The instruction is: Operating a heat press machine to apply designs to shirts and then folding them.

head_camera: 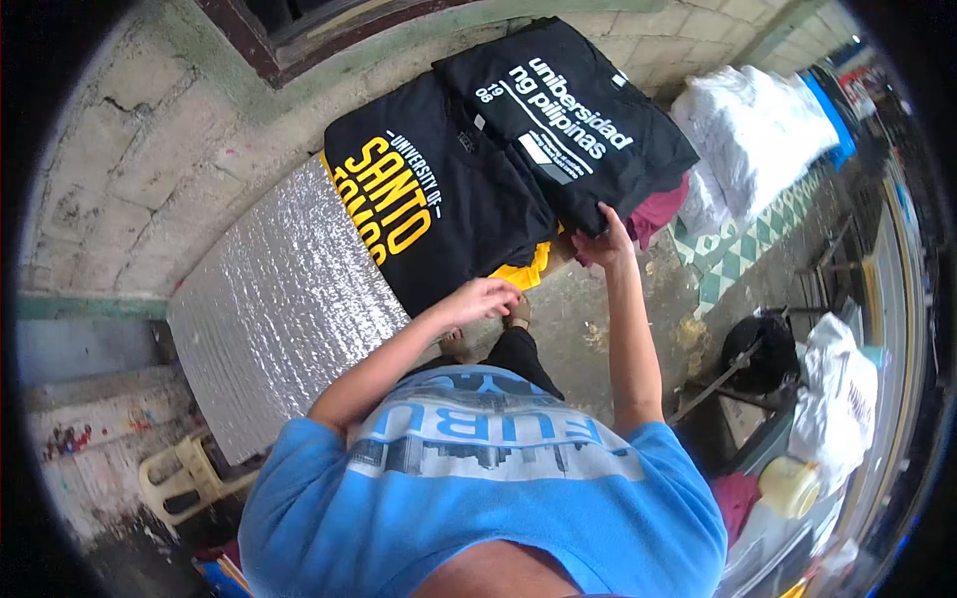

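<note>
A folded black T-shirt with white lettering tops the stack at the far right of the work surface. My right hand is at its near corner, gripping the edge, with some fingers hidden beneath it. Maroon cloth shows under that stack. To the left lies another folded black T-shirt, with yellow lettering. My left hand hovers by its near corner, empty, its fingers loosely bent. Just beyond those fingers, yellow fabric pokes out from below the black shirt.
Silver foil-faced sheeting covers the surface on the left, along a block wall. A heap of white cloth is at the far right. Right of me are a black container and a white sack. A cream plastic stool stands lower left.
</note>
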